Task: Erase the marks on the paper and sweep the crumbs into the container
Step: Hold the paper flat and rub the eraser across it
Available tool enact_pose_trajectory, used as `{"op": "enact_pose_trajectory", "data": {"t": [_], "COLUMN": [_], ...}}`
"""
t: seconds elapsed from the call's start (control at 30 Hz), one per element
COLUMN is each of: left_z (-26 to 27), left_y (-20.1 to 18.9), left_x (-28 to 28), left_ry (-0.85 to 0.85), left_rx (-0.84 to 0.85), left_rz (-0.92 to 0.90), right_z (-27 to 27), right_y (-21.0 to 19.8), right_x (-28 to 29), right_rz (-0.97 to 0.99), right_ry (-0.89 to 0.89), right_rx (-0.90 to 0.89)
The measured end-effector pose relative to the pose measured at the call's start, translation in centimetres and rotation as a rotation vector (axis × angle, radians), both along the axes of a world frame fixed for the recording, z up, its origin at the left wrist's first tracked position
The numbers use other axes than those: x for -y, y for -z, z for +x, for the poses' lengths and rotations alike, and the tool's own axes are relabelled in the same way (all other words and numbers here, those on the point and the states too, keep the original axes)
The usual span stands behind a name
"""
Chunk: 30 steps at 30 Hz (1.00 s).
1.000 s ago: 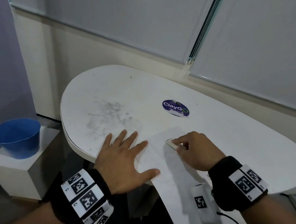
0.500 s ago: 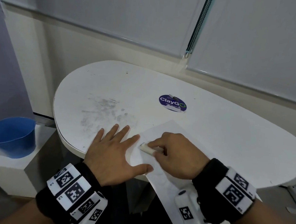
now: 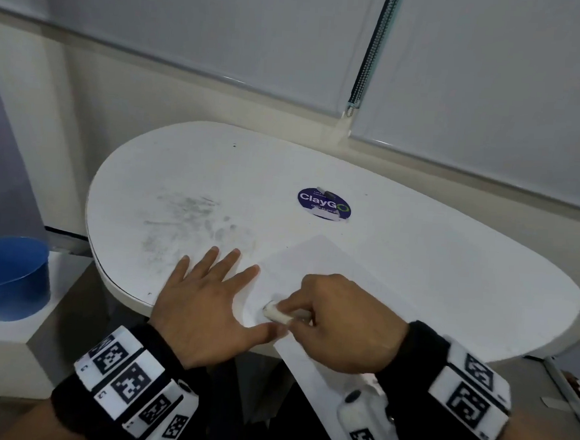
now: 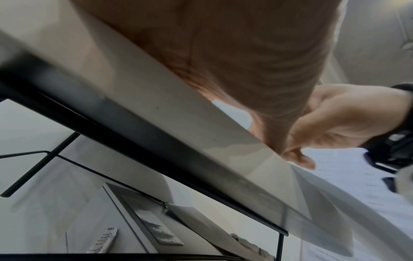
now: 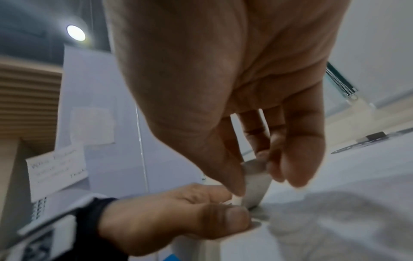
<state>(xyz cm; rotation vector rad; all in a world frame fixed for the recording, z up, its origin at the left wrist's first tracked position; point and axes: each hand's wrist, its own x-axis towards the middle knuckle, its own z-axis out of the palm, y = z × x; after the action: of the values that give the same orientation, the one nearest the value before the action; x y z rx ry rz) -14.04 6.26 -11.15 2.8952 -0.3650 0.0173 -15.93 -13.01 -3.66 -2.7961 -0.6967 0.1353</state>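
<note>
The white table (image 3: pixel 418 235) carries a sheet of paper (image 3: pixel 316 259) laid askew, its near end hanging over the table's front edge, so it needs pinning. That is the job of the left hand (image 3: pixel 207 303): it lies flat with fingers spread, thumb at the paper's edge, holding the sheet against the rubbing. The right hand (image 3: pixel 340 319) pinches a small white eraser (image 3: pixel 277 314) between thumb and fingertips, its end pressed to the paper just beside that thumb. The blue container (image 3: pixel 6 279) waits on a low stand left of the table, well apart. Compared with a second ago, the eraser has travelled toward the near edge, closing on the left thumb.
</note>
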Motion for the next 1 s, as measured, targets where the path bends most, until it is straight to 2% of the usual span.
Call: {"op": "enact_pose_trajectory", "data": {"t": [0.23, 0.4, 0.57, 0.77, 1.0], "left_z": [0.0, 0.1, 0.2, 0.2, 0.3], "left_y": [0.1, 0.2, 0.4, 0.4, 0.3], "left_x": [0.0, 0.1, -0.1, -0.1, 0.0], "left_ry": [-0.015, -0.017, 0.005, 0.001, -0.004], "left_rx": [-0.037, -0.024, -0.014, -0.032, -0.034], "left_rz": [-0.017, -0.033, 0.002, -0.009, 0.004], "right_z": [1.9, 0.4, 1.7, 0.2, 1.6], "right_y": [0.7, 0.2, 0.4, -0.1, 0.2], "right_x": [-0.4, 0.7, -1.2, -0.2, -1.5], "right_rz": [0.009, 0.001, 0.045, -0.056, -0.008], "right_ry": [0.028, -0.053, -0.04, -0.076, 0.036], "right_rx": [0.051, -0.002, 0.039, -0.01, 0.057]}}
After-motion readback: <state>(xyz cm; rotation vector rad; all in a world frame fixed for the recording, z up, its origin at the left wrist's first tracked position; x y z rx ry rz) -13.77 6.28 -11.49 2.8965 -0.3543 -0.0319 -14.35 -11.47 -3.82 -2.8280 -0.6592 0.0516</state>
